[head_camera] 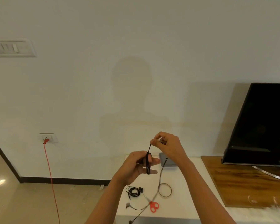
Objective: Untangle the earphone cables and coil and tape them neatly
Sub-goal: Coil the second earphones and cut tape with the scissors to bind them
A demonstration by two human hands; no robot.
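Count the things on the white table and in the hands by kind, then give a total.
Earphones: 2 (coiled earphones on the table; a cable wound on the left hand, pinched by the right hand, apparently trailing to the table)
Scissors: 1
Tape roll: 1
Grey box: 1
Total: 5

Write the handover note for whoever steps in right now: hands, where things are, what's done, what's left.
Left hand: holds the black earphone cable, looped around its fingers.
Right hand: pinches that cable's free end above the left hand.
On the white table: coiled black earphone, tape roll, red scissors, grey earphone cable lying loose.
Done: one set coiled; whether it is taped, I cannot tell.
Left: finish this coil, tape it, then do the grey one.
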